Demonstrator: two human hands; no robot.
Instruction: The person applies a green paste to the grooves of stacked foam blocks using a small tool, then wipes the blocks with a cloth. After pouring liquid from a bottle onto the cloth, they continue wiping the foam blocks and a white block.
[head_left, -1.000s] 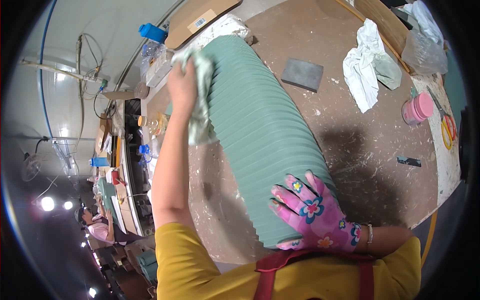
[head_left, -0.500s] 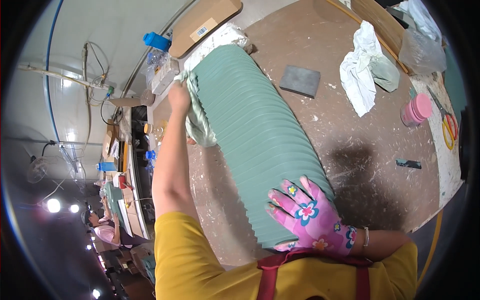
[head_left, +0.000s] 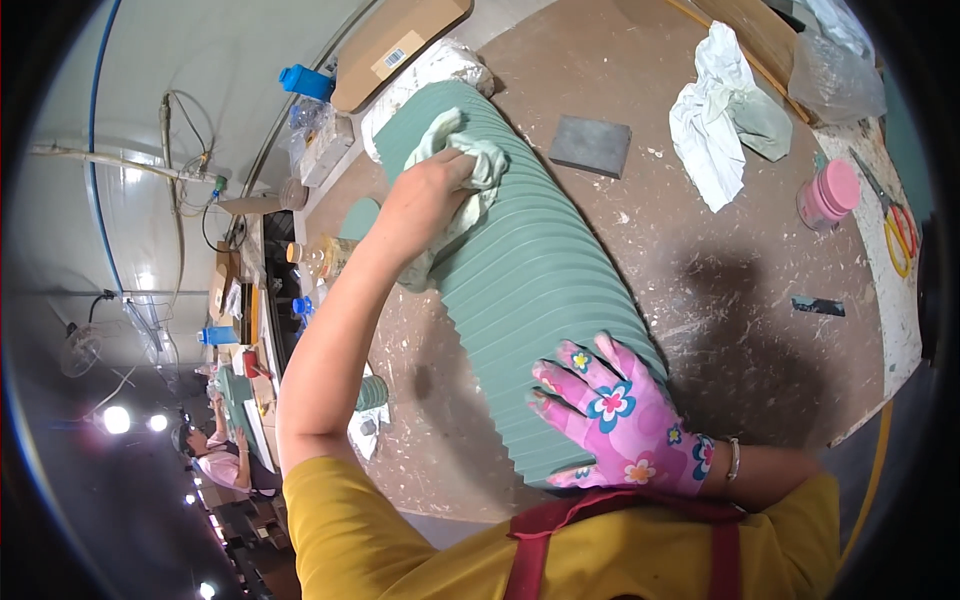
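A long green piece with a ridged, curved surface (head_left: 540, 270) lies across the table, running from near my body to the far left. Bare and closed, my left hand (head_left: 432, 198) grips a whitish cloth (head_left: 484, 165) and presses it on the ridges toward the far end. Part of the cloth hangs over the piece's left edge. My right hand (head_left: 625, 420), in a pink flowered glove, lies flat with spread fingers on the near end of the piece.
Right of the piece are a dark grey block (head_left: 591, 146), a crumpled white cloth (head_left: 715, 120), a pink-lidded jar (head_left: 830, 195), scissors (head_left: 895, 235) and a small dark strip (head_left: 818, 305). A cardboard piece (head_left: 395, 50) and blue bottle (head_left: 307, 82) stand far left. Another person (head_left: 222, 462) works beyond.
My left hand has moved right with the cloth, from the piece's left edge onto its ridged top. A green disc and a small ridged green piece now show at left. My right hand stays in place.
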